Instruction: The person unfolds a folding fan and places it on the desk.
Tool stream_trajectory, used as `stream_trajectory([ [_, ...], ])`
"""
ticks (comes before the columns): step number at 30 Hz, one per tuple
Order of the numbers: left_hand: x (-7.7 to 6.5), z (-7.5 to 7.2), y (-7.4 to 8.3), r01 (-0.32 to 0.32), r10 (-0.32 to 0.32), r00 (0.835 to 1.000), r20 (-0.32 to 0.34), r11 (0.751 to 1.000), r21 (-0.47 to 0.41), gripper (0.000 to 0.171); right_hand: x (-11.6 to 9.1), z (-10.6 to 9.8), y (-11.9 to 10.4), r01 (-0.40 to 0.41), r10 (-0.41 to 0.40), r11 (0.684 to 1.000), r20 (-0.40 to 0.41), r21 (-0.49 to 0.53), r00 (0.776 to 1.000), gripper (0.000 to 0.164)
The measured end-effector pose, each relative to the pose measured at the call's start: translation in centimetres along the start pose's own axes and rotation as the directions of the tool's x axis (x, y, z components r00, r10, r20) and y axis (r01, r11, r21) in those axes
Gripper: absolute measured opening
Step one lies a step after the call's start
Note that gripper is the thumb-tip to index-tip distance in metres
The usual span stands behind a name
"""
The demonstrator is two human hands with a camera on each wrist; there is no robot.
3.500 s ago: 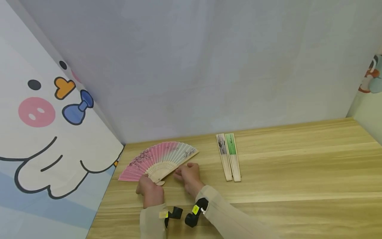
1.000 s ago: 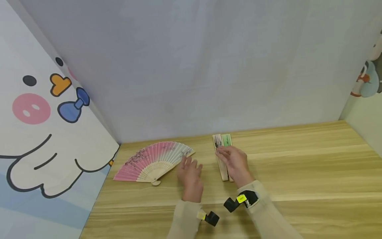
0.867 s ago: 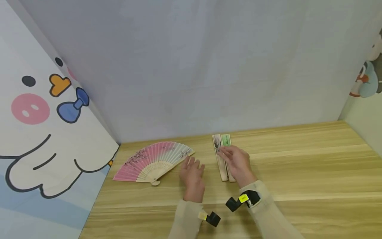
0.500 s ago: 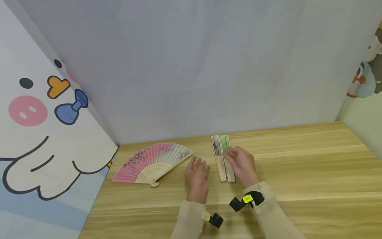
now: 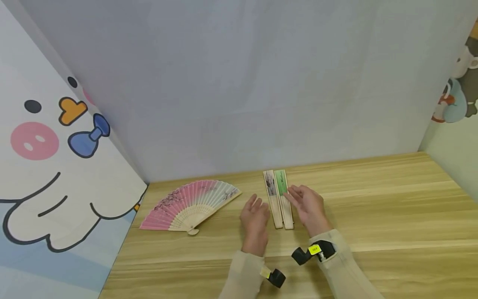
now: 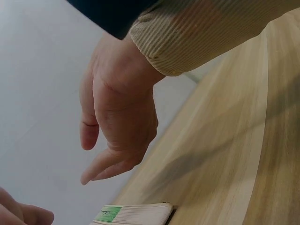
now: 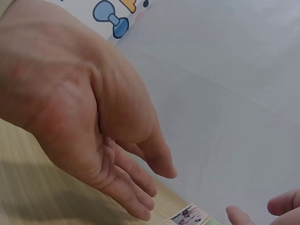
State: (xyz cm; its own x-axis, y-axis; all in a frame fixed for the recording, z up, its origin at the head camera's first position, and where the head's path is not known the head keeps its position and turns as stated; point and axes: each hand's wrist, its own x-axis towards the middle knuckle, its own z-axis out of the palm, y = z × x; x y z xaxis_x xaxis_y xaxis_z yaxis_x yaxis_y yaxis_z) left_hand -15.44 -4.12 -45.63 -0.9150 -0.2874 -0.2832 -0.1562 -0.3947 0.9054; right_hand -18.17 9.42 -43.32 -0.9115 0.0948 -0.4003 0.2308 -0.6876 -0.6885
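Note:
A pink-to-pale-blue folding fan (image 5: 192, 204) with a branch print lies spread out on the table. To its right, two folded fans lie side by side, a grey-printed one (image 5: 274, 200) and a green one (image 5: 286, 212). My left hand (image 5: 255, 218) hovers left of the grey fan, fingers loosely bent and holding nothing; the right wrist view shows this hand (image 7: 70, 103) in the air. My right hand (image 5: 309, 207) is over the table beside the green fan, its fingertips overlapping that fan's edge in the head view. In the left wrist view, the right hand (image 6: 124, 108) holds nothing.
The wooden table (image 5: 373, 199) meets a grey cloth backdrop (image 5: 261, 83) behind the fans. On the left stands a panel with a cartoon bird (image 5: 80, 199); another printed panel (image 5: 453, 104) is on the right.
Both hands have left the spread pink fan and moved right toward the folded fans. In the last second both drift further right, and the right hand uncovers more of the green fan.

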Motion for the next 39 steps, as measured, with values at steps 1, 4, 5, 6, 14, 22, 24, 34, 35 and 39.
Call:
stream_trajectory([
  [1, 0.0, 0.1, -0.1, -0.004, 0.004, 1.000, 0.001, 1.000, 0.009, 0.057, 0.0, 0.0, 0.0, 0.000, 0.000, 1.000, -0.002, 0.004, 1.000, 0.066],
  [4, 0.0, 0.3, -0.4, -0.026, 0.026, 1.000, 0.012, 0.999, 0.021, 0.058, 0.2, -0.1, 0.0, -0.002, 0.002, 1.000, -0.004, 0.007, 1.000, 0.066],
  [5, 0.0, 0.4, -0.5, -0.032, 0.032, 0.999, 0.013, 0.999, 0.021, 0.058, 0.2, -0.2, 0.0, -0.003, 0.003, 1.000, -0.005, 0.008, 1.000, 0.066],
  [6, 0.0, 0.5, -0.6, -0.040, 0.039, 0.999, 0.016, 0.999, 0.023, 0.058, 0.2, -0.2, -0.1, -0.003, 0.003, 1.000, -0.004, 0.010, 1.000, 0.065],
  [14, 0.1, 1.1, -0.8, -0.053, 0.047, 0.998, 0.041, 0.983, 0.176, 0.060, 0.2, -0.4, -0.3, -0.009, 0.009, 1.000, -0.010, 0.005, 1.000, 0.066],
  [22, 0.3, 1.6, -1.4, -0.104, 0.092, 0.994, 0.052, 0.948, 0.301, 0.057, 0.3, -0.8, -0.3, -0.015, 0.015, 1.000, 0.000, -0.005, 1.000, 0.067],
  [24, 0.4, 1.8, -1.6, -0.131, 0.118, 0.991, 0.060, 0.940, 0.315, 0.057, 0.3, -0.8, -0.3, -0.015, 0.015, 1.000, -0.003, -0.011, 1.000, 0.067],
  [34, 1.1, 1.6, -2.4, -0.379, 0.311, 0.925, 0.218, 0.732, 0.567, 0.052, 0.4, -1.1, 0.0, -0.021, 0.021, 0.998, -0.005, -0.056, 1.000, 0.065],
  [35, 1.1, 1.5, -2.5, -0.401, 0.325, 0.916, 0.235, 0.710, 0.580, 0.053, 0.4, -1.2, 0.1, -0.025, 0.025, 0.997, 0.001, -0.066, 1.000, 0.065],
  [39, 0.9, 1.3, -3.0, -0.457, 0.362, 0.889, 0.282, 0.646, 0.612, 0.054, 0.5, -1.3, 0.3, -0.033, 0.035, 0.994, 0.021, -0.108, 0.999, 0.063],
])
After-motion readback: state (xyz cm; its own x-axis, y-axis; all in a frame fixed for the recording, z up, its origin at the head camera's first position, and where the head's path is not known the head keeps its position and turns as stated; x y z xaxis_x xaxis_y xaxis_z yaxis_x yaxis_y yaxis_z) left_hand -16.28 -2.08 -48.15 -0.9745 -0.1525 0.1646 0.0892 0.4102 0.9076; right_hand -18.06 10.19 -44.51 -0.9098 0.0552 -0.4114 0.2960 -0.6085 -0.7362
